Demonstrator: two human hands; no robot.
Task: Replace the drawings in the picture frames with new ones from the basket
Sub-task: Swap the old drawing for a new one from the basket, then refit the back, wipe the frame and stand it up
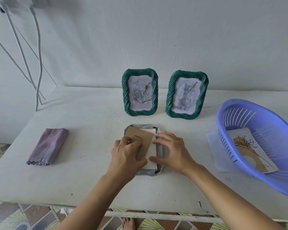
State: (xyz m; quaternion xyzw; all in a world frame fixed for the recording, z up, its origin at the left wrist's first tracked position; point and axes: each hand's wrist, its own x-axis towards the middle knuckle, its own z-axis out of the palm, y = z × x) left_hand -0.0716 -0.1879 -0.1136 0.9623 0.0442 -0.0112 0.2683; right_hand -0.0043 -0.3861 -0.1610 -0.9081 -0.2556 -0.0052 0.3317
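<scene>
— So where was the third frame found?
— It was laid face down near the middle of the table, in front of the left green frame and the right green frame, both stood upright by the wall. A rose drawing was shown in the one, a cat drawing in the other.
— And what was seen on its back?
— A cardboard backing was set askew across it, and a white sheet was exposed beneath that along the right side.
— How were the hands placed?
— The left hand was set on the cardboard backing, with the fingers curled down onto it and the thumb laid along its lower edge, so that it was held. The right hand was rested on the frame's right edge, fingers nearly straight and slightly spread, the thumb touching the white sheet; nothing was gripped by it.
— Was a new drawing seen?
— A flower drawing was seen lying in the purple basket at the table's right end. A loose sheet was partly covered by the basket. A folded cloth was laid well apart, at the left.
</scene>
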